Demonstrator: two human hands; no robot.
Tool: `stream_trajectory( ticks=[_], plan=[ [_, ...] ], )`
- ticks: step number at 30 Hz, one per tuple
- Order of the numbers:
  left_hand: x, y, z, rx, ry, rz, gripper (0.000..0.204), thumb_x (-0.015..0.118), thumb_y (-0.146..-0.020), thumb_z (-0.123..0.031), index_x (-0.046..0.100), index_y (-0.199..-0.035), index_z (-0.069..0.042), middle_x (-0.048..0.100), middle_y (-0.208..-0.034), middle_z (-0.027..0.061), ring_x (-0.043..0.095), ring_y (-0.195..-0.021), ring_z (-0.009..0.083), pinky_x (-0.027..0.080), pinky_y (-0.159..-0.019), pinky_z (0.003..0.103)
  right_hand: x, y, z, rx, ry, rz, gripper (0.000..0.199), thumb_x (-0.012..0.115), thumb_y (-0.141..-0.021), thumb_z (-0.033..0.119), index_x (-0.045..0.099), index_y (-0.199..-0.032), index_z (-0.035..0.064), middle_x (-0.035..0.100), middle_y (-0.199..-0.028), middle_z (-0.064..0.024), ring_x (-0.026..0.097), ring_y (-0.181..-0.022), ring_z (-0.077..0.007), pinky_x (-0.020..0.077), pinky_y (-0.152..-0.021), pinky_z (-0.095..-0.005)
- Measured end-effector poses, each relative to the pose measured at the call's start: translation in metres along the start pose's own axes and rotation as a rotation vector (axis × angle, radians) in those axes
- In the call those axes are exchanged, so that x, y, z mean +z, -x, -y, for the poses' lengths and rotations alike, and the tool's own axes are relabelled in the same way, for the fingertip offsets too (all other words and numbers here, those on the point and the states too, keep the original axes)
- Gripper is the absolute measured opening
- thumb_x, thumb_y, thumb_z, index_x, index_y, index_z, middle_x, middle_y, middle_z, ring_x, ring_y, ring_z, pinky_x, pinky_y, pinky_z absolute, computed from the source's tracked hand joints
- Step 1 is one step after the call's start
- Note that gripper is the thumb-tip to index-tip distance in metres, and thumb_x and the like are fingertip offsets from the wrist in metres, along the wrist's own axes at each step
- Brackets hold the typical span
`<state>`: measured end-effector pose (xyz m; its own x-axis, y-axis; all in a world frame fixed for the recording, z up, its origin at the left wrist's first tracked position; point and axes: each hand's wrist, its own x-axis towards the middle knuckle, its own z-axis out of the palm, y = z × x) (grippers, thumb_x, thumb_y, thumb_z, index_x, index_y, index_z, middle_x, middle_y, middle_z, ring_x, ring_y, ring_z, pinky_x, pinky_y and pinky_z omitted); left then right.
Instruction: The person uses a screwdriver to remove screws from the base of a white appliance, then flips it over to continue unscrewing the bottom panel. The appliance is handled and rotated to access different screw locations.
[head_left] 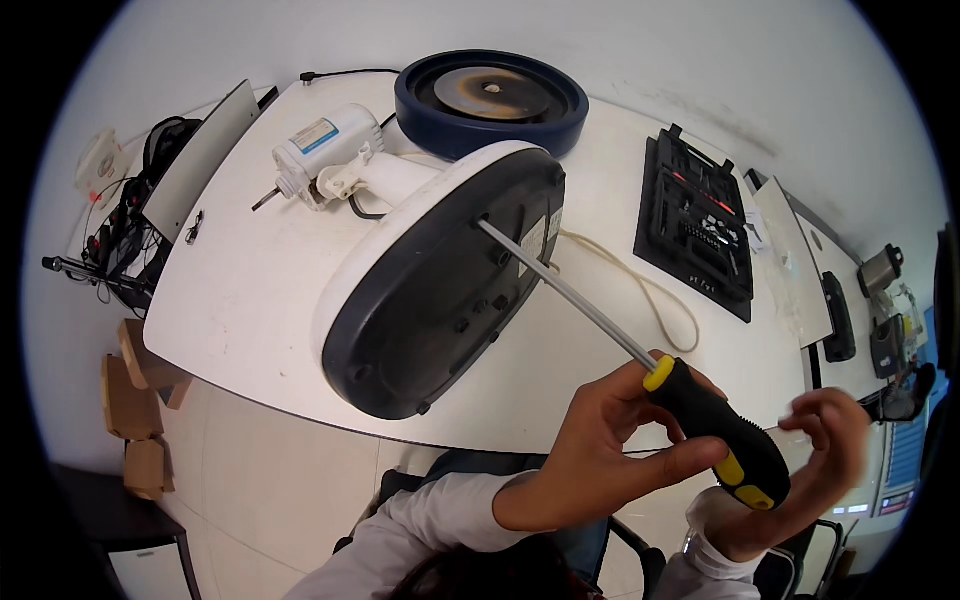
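Observation:
A long screwdriver point(715, 425) with a black and yellow handle slants up and away to the left. My left hand point(600, 450) grips it, fingers and thumb wrapped around the handle. The shaft's far end reaches a hole in the black underside of a white electric fan's base point(420, 300); whether it meets a screw inside is hidden. This fan lies on its side, its white motor housing point(325, 145) with a bare metal spindle pointing left. Just right of the handle's end, my right hand point(835, 455) is open and apart from it, fingers bent and slightly blurred.
Behind the base, a dark blue round tub-like part point(490, 135) holds a stained metal disc. An open black tool case point(700, 215) lies on the white table point(240, 300) at right. A pale cord point(650, 285) loops between them. Cardboard boxes point(135, 400) are stacked on the floor at left.

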<state>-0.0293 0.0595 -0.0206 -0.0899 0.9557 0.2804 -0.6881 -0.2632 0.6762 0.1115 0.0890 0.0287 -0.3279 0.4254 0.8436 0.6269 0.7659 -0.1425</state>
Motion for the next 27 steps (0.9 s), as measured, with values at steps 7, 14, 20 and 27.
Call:
stream_trajectory(
  ticks=[7, 14, 20, 27],
  plan=[
    [-0.002, 0.002, 0.000, -0.051, 0.058, -0.057, 0.042, 0.071, -0.070, -0.008, 0.050, -0.105, 0.000, 0.052, -0.105, 0.0105, 0.052, -0.095, 0.0161, 0.042, -0.082, 0.030, -0.012, 0.010, 0.001, 0.107, -0.157, 0.207, 0.035, 0.051, -0.085, 0.032, 0.049, -0.099, -0.0005, 0.052, -0.090, -0.0161, 0.054, -0.077, -0.0219, 0.0422, -0.061, -0.0262],
    [0.006, -0.004, -0.002, -0.101, 0.141, -0.059, 0.048, 0.074, -0.069, -0.014, 0.049, -0.107, 0.002, 0.055, -0.104, 0.0118, 0.055, -0.093, 0.0168, 0.046, -0.080, 0.029, -0.006, 0.012, -0.014, -0.247, -0.093, 0.126, 0.042, 0.060, -0.074, 0.008, 0.044, -0.113, 0.0086, 0.048, -0.097, -0.0169, 0.050, -0.089, -0.0260, 0.0431, -0.066, -0.0288],
    [0.007, -0.004, 0.000, -0.043, 0.095, -0.117, 0.051, 0.074, -0.068, -0.015, 0.048, -0.109, 0.003, 0.056, -0.103, 0.0125, 0.058, -0.092, 0.0186, 0.047, -0.079, 0.028, -0.013, 0.019, -0.010, 0.366, -0.282, 0.301, 0.059, 0.046, -0.078, 0.052, 0.047, -0.109, 0.0023, 0.052, -0.089, -0.0094, 0.052, -0.073, -0.0117, 0.0389, -0.057, -0.0185],
    [0.008, 0.000, 0.002, -0.100, 0.243, -0.104, 0.055, 0.071, -0.072, -0.017, 0.043, -0.116, 0.001, 0.053, -0.110, 0.0122, 0.055, -0.097, 0.0170, 0.048, -0.070, 0.028, -0.003, 0.007, -0.011, 0.081, -0.228, 0.161, 0.035, 0.061, -0.075, 0.012, 0.051, -0.107, 0.0015, 0.056, -0.095, -0.0170, 0.053, -0.079, -0.0260, 0.0426, -0.071, -0.0327]
  ],
)
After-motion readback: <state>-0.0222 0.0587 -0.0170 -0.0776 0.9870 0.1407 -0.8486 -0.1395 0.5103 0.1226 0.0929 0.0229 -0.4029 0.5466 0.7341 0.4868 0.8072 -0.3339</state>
